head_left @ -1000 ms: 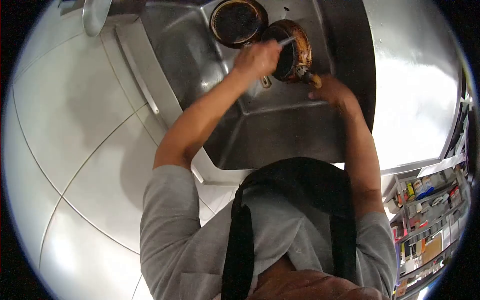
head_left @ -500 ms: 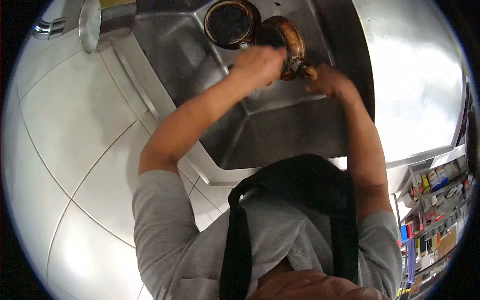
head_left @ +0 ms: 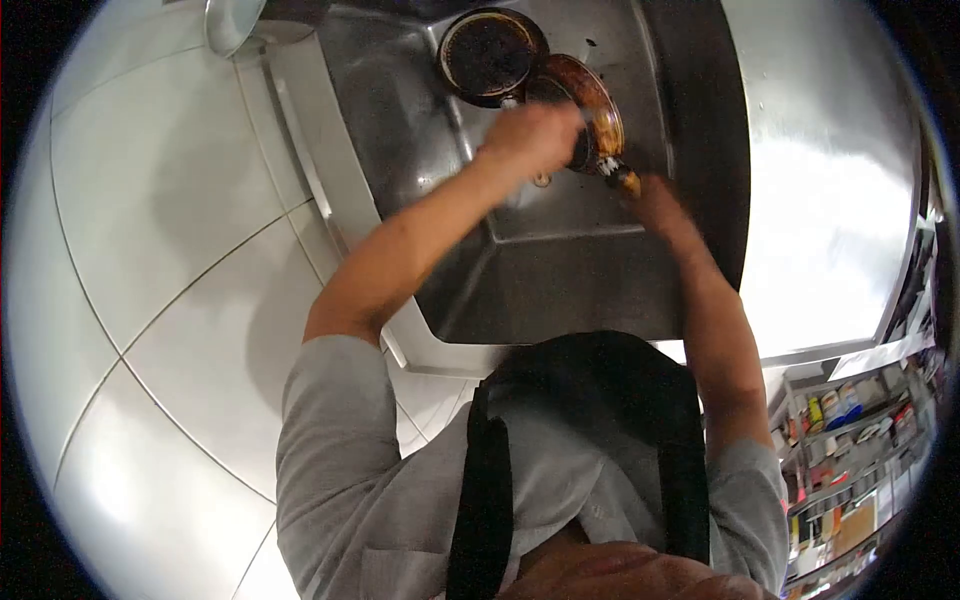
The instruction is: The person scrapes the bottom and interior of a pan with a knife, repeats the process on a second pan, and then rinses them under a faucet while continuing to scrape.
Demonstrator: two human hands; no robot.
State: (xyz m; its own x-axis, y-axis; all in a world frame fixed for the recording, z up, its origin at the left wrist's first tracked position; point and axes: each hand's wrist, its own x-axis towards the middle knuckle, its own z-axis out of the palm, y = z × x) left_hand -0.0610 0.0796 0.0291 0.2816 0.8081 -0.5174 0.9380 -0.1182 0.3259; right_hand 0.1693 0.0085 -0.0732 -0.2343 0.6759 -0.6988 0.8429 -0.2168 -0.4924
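Note:
Inside a steel sink (head_left: 570, 285), a scorched brown pan (head_left: 606, 115) is tilted, with its handle toward the lower right. My right hand (head_left: 660, 207) is closed round the end of that handle. My left hand (head_left: 540, 138) is closed over the pan's left side, blurred by motion; what it grips is too hidden to name. Above and left of it, a second round pan (head_left: 490, 55) with a blackened surface lies on the sink floor, close beside the first.
White tiles (head_left: 190, 330) lie on the left, beyond the sink's rim (head_left: 320, 160). A shiny steel counter (head_left: 825, 200) adjoins the sink on the right. Shelves (head_left: 850, 470) with bottles and boxes are at the lower right. A metal bowl-like object (head_left: 232, 22) shows at the upper left.
The view has shifted, so the sink and pans sit slightly farther right. The held pan looks more tilted. My left hand has moved over it, and my right hand still holds its handle.

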